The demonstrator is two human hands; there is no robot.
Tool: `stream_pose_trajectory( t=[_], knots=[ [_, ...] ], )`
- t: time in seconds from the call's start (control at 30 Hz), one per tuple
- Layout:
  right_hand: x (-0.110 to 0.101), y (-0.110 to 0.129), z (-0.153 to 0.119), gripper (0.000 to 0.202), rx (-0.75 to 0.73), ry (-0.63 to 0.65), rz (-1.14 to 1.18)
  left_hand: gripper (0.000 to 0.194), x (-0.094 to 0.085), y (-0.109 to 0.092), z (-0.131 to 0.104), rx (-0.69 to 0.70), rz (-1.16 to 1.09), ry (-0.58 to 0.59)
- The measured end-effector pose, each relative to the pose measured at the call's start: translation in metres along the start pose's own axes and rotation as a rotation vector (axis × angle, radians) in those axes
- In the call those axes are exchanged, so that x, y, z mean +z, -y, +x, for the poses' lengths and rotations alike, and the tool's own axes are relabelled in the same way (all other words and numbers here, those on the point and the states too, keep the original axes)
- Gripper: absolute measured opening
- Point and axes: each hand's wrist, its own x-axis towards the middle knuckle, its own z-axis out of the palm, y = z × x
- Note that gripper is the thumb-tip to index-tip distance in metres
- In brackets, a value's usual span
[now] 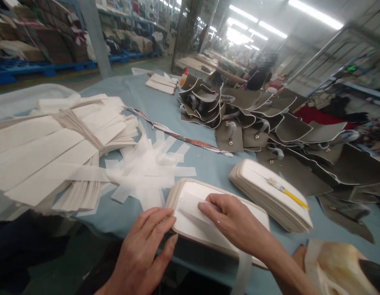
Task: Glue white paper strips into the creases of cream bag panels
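Observation:
A stack of white rounded panels with beige edges [254, 209] lies at the front of the table. On the panel's left end rest the fingers of my left hand [143, 250], outstretched with the thumb apart. Over the middle of the same panel, my right hand [235, 221] is closed in a pinch on a translucent white strip [245, 268]. One part of this strip lies across the panel, and its tail hangs over the front edge. Just left of the stack is a loose pile of similar translucent strips [149, 164].
A second panel stack [239, 180] with a yellow-handled brush [291, 197] stands at right. Bundled cream strips [54, 143] lie left. Brown-grey bag pieces [288, 127] cover the far right. A twisted cord-like strip [190, 140] crosses the blue-covered table [122, 88]. A person [257, 78] is beyond.

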Motion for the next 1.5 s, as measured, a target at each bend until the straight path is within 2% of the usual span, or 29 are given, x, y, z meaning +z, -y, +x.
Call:
stream_pose_trajectory(
  t=[0.43, 0.93, 1.07, 1.33, 1.5],
  knots=[
    [-0.001, 0.009, 0.013, 0.044, 0.048, 0.014, -0.177, 0.027, 0.004, 0.005, -0.001, -0.042, -0.045, 0.014],
    [-0.001, 0.009, 0.019, 0.043, 0.027, 0.014, -0.209, 0.029, 0.004, 0.009, 0.003, -0.040, 0.002, 0.008],
    [-0.002, 0.011, 0.018, 0.041, 0.042, 0.014, -0.222, 0.035, 0.005, 0.010, 0.006, 0.012, 0.060, 0.012],
    [-0.003, 0.014, 0.019, 0.038, 0.054, 0.018, -0.244, 0.060, 0.012, 0.014, 0.010, 0.095, 0.139, 0.102],
    [-0.003, 0.014, 0.018, 0.036, 0.032, 0.019, -0.284, 0.066, 0.016, 0.013, 0.016, 0.100, 0.138, 0.106]
  ],
)
